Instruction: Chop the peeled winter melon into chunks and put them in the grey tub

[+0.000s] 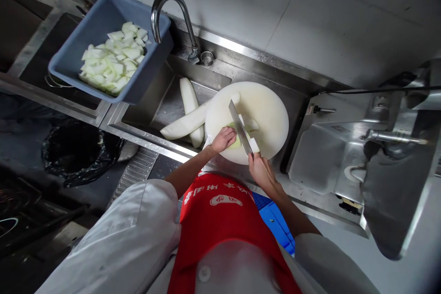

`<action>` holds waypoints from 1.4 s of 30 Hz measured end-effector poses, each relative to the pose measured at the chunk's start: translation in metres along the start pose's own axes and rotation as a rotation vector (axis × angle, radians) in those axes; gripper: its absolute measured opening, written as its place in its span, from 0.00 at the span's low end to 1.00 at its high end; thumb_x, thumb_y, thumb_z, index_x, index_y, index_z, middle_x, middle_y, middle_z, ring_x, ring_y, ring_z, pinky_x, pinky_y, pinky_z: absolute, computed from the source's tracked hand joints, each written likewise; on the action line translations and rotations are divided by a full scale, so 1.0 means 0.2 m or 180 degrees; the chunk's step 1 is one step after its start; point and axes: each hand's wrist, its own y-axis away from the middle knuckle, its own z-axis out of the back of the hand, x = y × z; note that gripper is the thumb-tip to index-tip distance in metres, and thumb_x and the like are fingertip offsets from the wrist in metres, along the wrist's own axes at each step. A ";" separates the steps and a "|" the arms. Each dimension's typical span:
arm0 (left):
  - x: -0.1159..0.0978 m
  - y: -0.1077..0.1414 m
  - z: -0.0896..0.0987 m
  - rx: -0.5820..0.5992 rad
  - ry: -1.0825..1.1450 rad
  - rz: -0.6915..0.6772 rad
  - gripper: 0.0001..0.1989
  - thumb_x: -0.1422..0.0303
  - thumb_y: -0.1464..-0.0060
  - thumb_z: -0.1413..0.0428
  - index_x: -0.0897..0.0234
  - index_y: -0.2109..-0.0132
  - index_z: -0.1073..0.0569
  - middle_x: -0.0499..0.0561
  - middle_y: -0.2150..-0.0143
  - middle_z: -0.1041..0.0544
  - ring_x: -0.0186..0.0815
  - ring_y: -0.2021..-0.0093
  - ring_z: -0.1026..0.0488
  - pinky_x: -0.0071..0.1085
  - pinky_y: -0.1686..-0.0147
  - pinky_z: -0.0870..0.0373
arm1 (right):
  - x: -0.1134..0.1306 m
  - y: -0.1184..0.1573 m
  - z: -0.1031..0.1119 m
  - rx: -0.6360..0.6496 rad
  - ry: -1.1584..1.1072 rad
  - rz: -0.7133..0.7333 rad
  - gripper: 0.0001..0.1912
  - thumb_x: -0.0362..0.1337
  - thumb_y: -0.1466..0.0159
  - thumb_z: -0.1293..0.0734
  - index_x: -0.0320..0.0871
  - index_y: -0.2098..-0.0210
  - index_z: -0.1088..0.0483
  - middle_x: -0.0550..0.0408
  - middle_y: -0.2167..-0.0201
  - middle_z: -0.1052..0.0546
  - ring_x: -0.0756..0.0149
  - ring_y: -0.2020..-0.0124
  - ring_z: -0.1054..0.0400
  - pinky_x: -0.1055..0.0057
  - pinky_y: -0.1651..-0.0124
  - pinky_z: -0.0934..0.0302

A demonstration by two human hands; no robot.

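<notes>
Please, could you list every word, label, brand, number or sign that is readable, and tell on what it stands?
None reads with certainty:
Red apron: white characters and an oval badge with dark marks; too inverted and blurred to quote.
Steel equipment, right: a small label; too small to read.

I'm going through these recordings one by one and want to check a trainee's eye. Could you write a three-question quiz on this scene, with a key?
1. Open: what do the fingers of the left hand rest on?
2. Choose: the knife is held by A) the left hand, B) the right hand, C) both hands.
3. True or false: the blue-grey tub holds only whole, uncut vegetables.

Key: 1, a pale green piece on the round cutting board; 2, B; 3, false, it holds cut chunks.
</notes>
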 end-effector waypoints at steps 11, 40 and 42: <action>0.01 0.01 -0.02 -0.0107 0.0053 -0.0049 0.13 0.65 0.28 0.55 0.64 0.51 0.27 0.58 0.58 0.24 0.40 0.56 0.28 0.42 0.53 0.29 | 0.07 -0.08 -0.09 0.0094 -0.0176 0.0029 0.16 0.38 0.22 0.48 0.33 0.50 0.34 0.39 0.61 0.20 0.57 0.60 0.23 0.71 0.61 0.40; 0.00 0.07 0.03 0.0076 0.0086 0.0042 0.15 0.65 0.28 0.55 0.64 0.50 0.26 0.59 0.54 0.24 0.41 0.52 0.29 0.44 0.50 0.29 | 0.15 -0.17 -0.17 0.0007 -0.0226 -0.0080 0.16 0.39 0.23 0.48 0.35 0.48 0.35 0.39 0.59 0.20 0.56 0.58 0.23 0.69 0.60 0.37; 0.00 0.08 0.04 0.0043 0.0180 0.0026 0.14 0.64 0.28 0.55 0.64 0.50 0.26 0.59 0.54 0.24 0.41 0.51 0.28 0.44 0.50 0.29 | 0.14 -0.22 -0.20 -0.0072 -0.0283 -0.0099 0.17 0.40 0.23 0.48 0.35 0.48 0.35 0.39 0.60 0.20 0.56 0.59 0.23 0.69 0.60 0.37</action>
